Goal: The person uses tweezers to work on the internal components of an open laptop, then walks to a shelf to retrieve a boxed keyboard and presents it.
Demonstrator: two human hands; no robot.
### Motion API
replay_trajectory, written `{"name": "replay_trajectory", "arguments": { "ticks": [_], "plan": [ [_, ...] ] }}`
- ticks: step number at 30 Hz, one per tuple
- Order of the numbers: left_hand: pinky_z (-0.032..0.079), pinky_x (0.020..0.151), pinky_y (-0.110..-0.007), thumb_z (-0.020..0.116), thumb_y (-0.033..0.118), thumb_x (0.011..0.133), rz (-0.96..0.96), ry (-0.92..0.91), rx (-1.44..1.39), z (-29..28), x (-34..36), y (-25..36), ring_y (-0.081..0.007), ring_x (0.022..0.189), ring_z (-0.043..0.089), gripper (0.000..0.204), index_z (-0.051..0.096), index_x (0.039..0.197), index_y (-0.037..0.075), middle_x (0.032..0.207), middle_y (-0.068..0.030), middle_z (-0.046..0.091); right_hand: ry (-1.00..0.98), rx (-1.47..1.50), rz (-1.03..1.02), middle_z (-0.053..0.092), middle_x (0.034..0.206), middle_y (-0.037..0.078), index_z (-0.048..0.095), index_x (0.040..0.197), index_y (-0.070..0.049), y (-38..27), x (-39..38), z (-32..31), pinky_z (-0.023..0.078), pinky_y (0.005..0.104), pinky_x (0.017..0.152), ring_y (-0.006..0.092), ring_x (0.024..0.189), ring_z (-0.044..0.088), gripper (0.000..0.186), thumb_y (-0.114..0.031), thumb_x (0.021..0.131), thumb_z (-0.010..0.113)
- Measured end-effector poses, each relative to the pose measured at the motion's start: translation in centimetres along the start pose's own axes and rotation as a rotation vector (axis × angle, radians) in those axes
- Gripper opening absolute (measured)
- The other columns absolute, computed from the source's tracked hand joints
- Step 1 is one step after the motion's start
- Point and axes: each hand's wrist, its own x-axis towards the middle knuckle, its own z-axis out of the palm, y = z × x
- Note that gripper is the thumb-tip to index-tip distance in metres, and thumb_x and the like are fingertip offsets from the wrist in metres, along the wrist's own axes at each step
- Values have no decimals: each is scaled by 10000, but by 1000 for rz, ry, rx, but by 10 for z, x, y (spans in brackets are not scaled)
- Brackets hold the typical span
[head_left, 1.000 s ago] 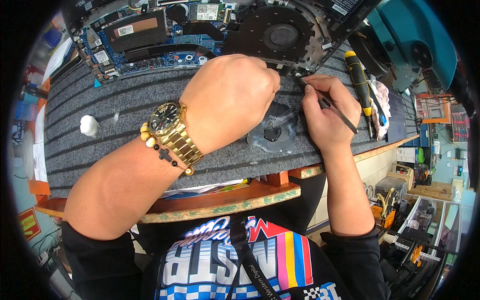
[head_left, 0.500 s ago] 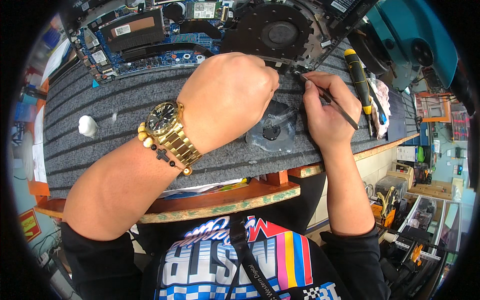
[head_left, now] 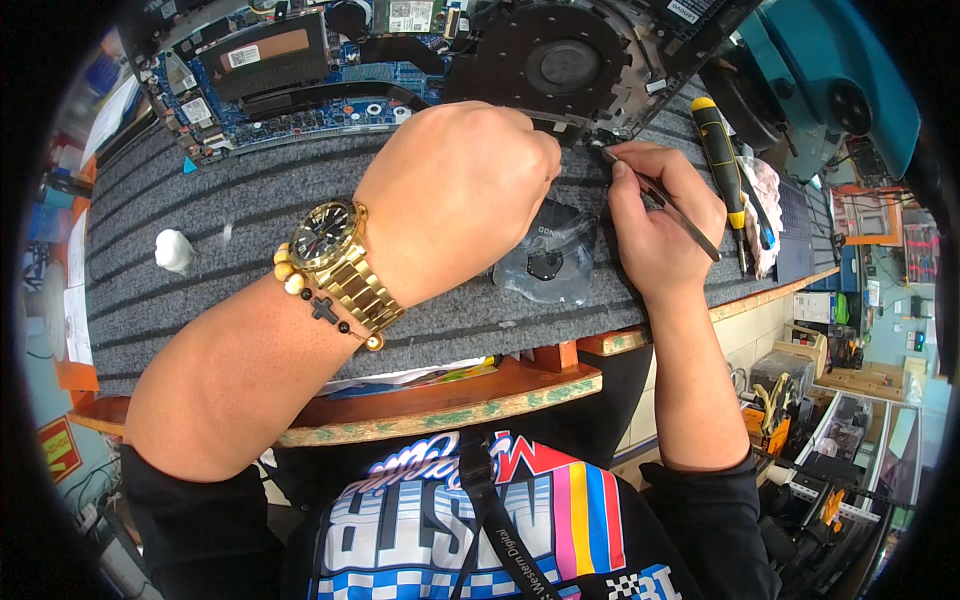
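Note:
An opened laptop (head_left: 370, 80) lies at the far side of the mat, its blue circuit board and round black fan (head_left: 570, 66) exposed. My right hand (head_left: 668, 225) pinches slim dark tweezers (head_left: 690, 234), their tip at the small parts by the laptop's near right corner. My left hand (head_left: 460, 190) is closed, its back toward me, knuckles beside that same corner. Its fingertips, and anything in them, are hidden. Between my hands lies a clear plastic bag (head_left: 570, 270) with a small dark round piece showing.
A yellow-and-black screwdriver (head_left: 716, 150) and a crumpled pale cloth (head_left: 764, 200) lie right of my right hand. A white lump (head_left: 173, 251) sits on the grey striped mat (head_left: 200, 320) at left. A teal machine (head_left: 835, 60) stands far right. The table's wooden edge (head_left: 450, 405) runs near me.
My right hand and the tweezers have shifted very slightly right. My left hand stays almost in place, and the laptop looks unchanged.

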Motion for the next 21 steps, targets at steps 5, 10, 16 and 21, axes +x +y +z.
{"name": "replay_trajectory", "arguments": {
  "ticks": [5,10,16,21],
  "plan": [
    [594,721,-470,767,152,946,0,-11,-2,0,-1,-1,-359,795,722,151,770,846,39,799,-131,715,1,-11,19,811,976,155,736,971,39,-2,0,1,630,312,769,210,824,799,82,49,892,760],
    [591,715,-474,768,152,944,-2,-2,-14,0,1,0,-361,793,722,150,772,845,40,796,-132,715,6,-13,-22,810,975,157,737,969,41,0,1,-1,630,314,772,216,824,798,84,52,889,759],
    [593,707,-471,769,155,944,-2,-10,5,0,-1,0,-360,789,724,148,776,847,43,797,-130,719,-7,13,-2,807,972,164,735,968,42,-1,1,1,631,317,782,229,829,797,91,52,881,760],
    [593,703,-470,772,157,944,2,3,-5,0,1,0,-360,782,723,150,776,845,44,792,-129,715,-4,-25,-26,805,973,167,736,966,41,0,1,-1,633,324,781,245,831,799,95,59,875,755]
  ]
}}
